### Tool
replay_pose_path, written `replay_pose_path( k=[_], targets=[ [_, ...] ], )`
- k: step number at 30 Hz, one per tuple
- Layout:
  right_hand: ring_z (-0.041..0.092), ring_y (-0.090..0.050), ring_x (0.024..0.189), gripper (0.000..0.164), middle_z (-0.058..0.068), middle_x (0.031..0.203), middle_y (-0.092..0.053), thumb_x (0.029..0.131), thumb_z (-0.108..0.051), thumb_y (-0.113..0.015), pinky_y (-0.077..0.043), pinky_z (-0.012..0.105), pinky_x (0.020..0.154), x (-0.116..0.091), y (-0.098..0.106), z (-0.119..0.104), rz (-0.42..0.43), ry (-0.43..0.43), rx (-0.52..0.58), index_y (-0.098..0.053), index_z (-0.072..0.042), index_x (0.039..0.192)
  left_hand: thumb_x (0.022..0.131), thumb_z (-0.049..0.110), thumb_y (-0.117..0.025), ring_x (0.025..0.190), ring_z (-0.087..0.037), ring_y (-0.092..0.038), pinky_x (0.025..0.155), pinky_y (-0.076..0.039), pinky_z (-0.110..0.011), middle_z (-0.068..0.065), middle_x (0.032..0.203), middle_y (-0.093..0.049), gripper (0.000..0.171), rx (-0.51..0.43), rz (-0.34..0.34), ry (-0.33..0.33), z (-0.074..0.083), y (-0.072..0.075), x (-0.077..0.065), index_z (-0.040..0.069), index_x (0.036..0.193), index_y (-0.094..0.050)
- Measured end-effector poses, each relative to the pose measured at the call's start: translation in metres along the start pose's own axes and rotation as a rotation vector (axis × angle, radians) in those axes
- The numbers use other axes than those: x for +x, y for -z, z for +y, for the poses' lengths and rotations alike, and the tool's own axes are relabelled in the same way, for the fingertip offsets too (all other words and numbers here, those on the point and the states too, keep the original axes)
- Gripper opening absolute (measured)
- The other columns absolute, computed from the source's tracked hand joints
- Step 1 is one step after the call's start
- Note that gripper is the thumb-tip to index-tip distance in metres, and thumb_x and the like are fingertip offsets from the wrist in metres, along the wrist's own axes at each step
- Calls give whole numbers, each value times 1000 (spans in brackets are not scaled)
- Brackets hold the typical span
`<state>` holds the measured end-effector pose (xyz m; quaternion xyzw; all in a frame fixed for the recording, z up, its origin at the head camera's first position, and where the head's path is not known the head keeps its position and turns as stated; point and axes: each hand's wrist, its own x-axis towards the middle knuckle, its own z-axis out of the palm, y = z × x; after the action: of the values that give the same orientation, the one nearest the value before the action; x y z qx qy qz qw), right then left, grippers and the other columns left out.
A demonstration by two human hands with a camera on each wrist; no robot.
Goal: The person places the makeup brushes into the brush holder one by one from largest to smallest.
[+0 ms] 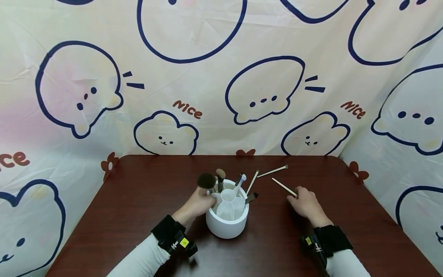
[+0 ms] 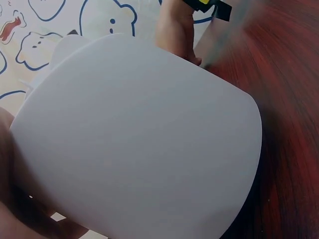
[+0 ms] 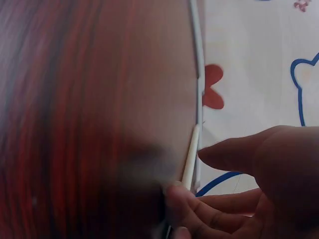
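Note:
A white round brush holder (image 1: pixel 226 227) with a divided insert stands on the table, several makeup brushes upright or leaning in it. My left hand (image 1: pixel 200 202) grips its left rim, close to a big dark fluffy brush (image 1: pixel 206 181). The holder's smooth wall (image 2: pixel 144 134) fills most of the left wrist view. To the right, my right hand (image 1: pixel 306 202) pinches one end of a pale-handled makeup brush (image 1: pixel 283 186) at the tabletop. In the right wrist view, thumb and fingers lie about its handle (image 3: pixel 190 159); the bristle end is mostly hidden.
Two more pale-handled items lie or lean behind the holder: a brush (image 1: pixel 273 171) flat on the table and a slim stick (image 1: pixel 252 182) beside the rim. The dark brown table (image 1: pixel 155 177) ends at a patterned curtain (image 1: pixel 214 88).

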<state>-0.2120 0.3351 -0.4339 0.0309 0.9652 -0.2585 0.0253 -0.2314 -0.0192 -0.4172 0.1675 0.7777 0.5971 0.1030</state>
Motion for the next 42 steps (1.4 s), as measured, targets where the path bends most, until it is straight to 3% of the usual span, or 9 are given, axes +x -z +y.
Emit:
replay_pose_path(
  k=[3, 7, 13, 19, 24, 30, 35, 39, 42],
  targets=[
    [27, -50, 77, 38, 21, 97, -55, 95, -18, -49, -40, 39, 63, 0, -1, 6, -5, -18, -20, -47, 12, 118, 65, -7, -47, 100, -28, -42, 67, -38, -34, -12, 114, -47, 62, -3, -4, 7, 0, 0, 0, 2, 126, -47],
    [25, -50, 71, 25, 16, 88, -56, 94, -15, -50, -40, 38, 61, -3, 2, 5, -19, -9, -31, -53, 7, 106, 66, -7, -47, 100, -28, -42, 71, -36, -37, -12, 114, -48, 57, -1, 1, 20, -1, 2, 0, 3, 122, -48],
    [22, -44, 59, 5, 11, 73, -49, 91, -5, -50, -36, 34, 52, -11, 6, 2, -82, -49, -68, -50, -1, 88, 67, -6, -47, 108, -27, -39, 79, -31, -42, -13, 136, -42, 75, 9, 3, 38, -4, 4, 0, 4, 140, -35],
    [21, -41, 56, 11, 10, 68, -43, 88, -2, -51, -33, 33, 50, -13, 7, 5, -44, -44, -94, -44, -4, 79, 67, -5, -48, 104, -25, -42, 78, -33, -40, -11, 126, -49, 68, 16, 3, 33, -5, 2, 3, 6, 134, -44],
    [21, -45, 59, 10, 10, 72, -47, 85, -2, -55, -38, 32, 50, -14, 10, -1, 4, 8, -84, -46, -2, 88, 64, -6, -48, 102, -26, -42, 76, -35, -38, -11, 120, -50, 69, 12, 2, 20, -5, 0, 5, 6, 133, -45],
    [17, -55, 68, 26, 7, 82, -60, 86, -8, -62, -46, 33, 55, -15, 23, -31, 147, 204, 85, -51, 0, 109, 63, -5, -47, 103, -28, -42, 75, -36, -38, -12, 120, -48, 77, 7, 3, 29, -4, -1, 6, 4, 138, -39],
    [15, -58, 68, 20, 3, 84, -64, 88, -20, -64, -48, 28, 54, -22, 37, -70, 301, 368, 308, -60, -10, 105, 64, -4, -47, 104, -27, -41, 77, -35, -39, -10, 126, -47, 78, 17, 6, 49, -1, 0, 6, 5, 140, -37],
    [22, -58, 64, 15, 12, 84, -66, 91, -19, -61, -48, 28, 52, -36, 48, -104, 333, 424, 553, -63, -8, 101, 64, -6, -47, 104, -28, -41, 75, -35, -38, -12, 124, -47, 77, 15, 0, 44, 5, 0, 3, 2, 140, -36],
    [25, -59, 66, 16, 14, 85, -67, 92, -19, -59, -51, 31, 60, -37, 48, -116, 332, 445, 661, -64, -7, 101, 65, -6, -46, 102, -28, -42, 74, -35, -38, -13, 120, -47, 75, 4, -6, 27, 9, 1, 0, 1, 139, -37]
  ],
)
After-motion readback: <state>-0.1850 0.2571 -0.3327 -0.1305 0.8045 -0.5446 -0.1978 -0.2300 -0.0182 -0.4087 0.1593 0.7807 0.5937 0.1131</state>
